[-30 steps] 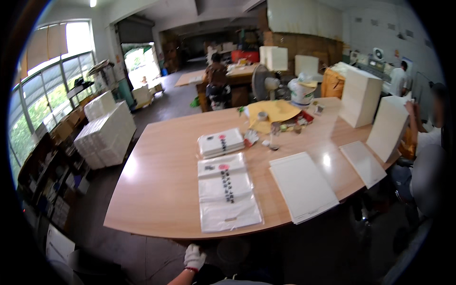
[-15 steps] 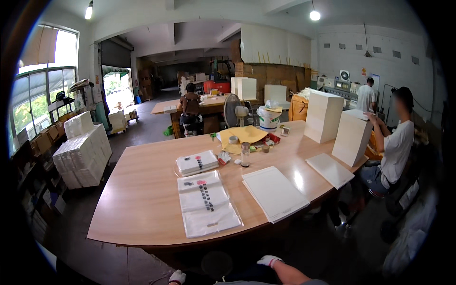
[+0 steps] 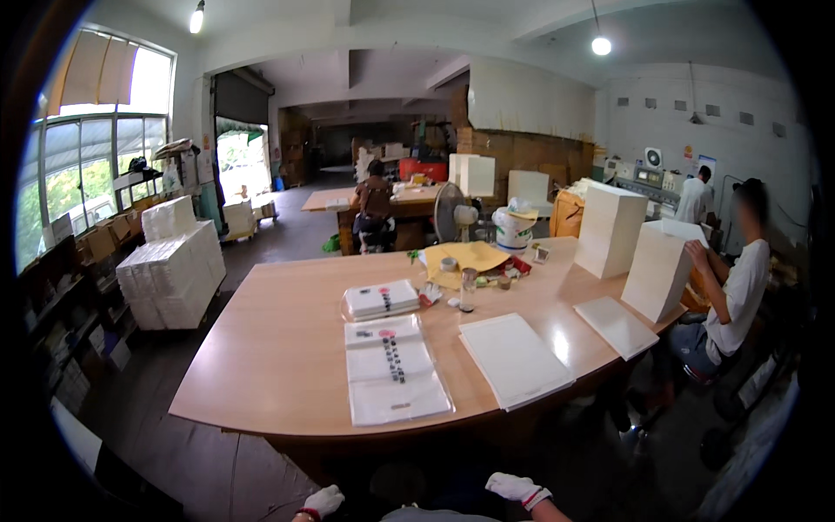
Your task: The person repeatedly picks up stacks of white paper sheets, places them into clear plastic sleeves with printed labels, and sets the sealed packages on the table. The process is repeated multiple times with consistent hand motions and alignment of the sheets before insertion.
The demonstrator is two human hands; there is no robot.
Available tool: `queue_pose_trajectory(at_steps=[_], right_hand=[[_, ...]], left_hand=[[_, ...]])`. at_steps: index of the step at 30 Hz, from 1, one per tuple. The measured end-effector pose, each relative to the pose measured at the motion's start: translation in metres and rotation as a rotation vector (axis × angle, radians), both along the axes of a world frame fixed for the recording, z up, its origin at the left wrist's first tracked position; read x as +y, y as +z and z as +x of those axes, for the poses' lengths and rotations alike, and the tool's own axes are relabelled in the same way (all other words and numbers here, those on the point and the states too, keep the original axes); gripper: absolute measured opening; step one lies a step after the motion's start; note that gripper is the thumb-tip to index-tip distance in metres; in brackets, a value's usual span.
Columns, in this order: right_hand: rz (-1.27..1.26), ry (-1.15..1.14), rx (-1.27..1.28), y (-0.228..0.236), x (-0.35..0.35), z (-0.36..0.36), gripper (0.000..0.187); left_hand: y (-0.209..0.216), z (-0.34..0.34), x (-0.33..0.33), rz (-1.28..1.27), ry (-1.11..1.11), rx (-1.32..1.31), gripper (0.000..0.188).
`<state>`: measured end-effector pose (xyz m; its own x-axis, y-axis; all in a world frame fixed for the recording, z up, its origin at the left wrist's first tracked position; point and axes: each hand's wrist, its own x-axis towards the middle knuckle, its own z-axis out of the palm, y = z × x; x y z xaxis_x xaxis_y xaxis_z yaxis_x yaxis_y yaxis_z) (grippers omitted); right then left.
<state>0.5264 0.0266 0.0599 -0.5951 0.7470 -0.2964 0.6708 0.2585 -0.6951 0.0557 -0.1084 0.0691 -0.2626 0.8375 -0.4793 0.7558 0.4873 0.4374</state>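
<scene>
On the light-brown wooden table (image 3: 270, 348), close to its near edge, a flat white plastic bag with dark print and a red mark (image 3: 398, 370) is laid. If twelve o'clock is taken as straight away from the person, the bag is found at about one o'clock from the left hand (image 3: 324, 500), and between ten and eleven from the right hand (image 3: 518, 489); by the left it seems slightly nearer. Its long axis is directed roughly from twelve to six, with the handle slot (image 3: 400, 405) placed at the near end. At twelve o'clock from the right hand, a stack of large white paper sheets (image 3: 515, 359) is seen, turned from eleven to five. Both hands, covered by white gloves, are seen short of the table, well apart. Nothing is seen held; how far the fingers are spread cannot be judged.
</scene>
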Motion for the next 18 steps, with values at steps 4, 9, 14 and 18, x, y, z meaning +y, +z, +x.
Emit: queue_pose_trajectory(at_steps=[4, 9, 14, 18], right_hand=[[-0.04, -0.11, 0.029, 0.016, -0.019, -0.024, 0.03], [-0.085, 0.146, 0.063, 0.043, -0.012, -0.05, 0.03], [-0.282, 0.169, 0.24, -0.017, 0.02, -0.062, 0.024], [-0.664, -0.526, 0.54, 0.027, 0.006, -0.059, 0.02]], left_hand=[[0.01, 0.004, -0.002, -0.01, -0.167, 0.054, 0.04], [0.056, 0.029, -0.006, -0.041, -0.209, 0.048, 0.037], [0.061, 0.014, -0.018, 0.071, 0.008, -0.019, 0.035], [0.015, -0.022, -0.036, 0.374, 0.75, -0.353, 0.029]])
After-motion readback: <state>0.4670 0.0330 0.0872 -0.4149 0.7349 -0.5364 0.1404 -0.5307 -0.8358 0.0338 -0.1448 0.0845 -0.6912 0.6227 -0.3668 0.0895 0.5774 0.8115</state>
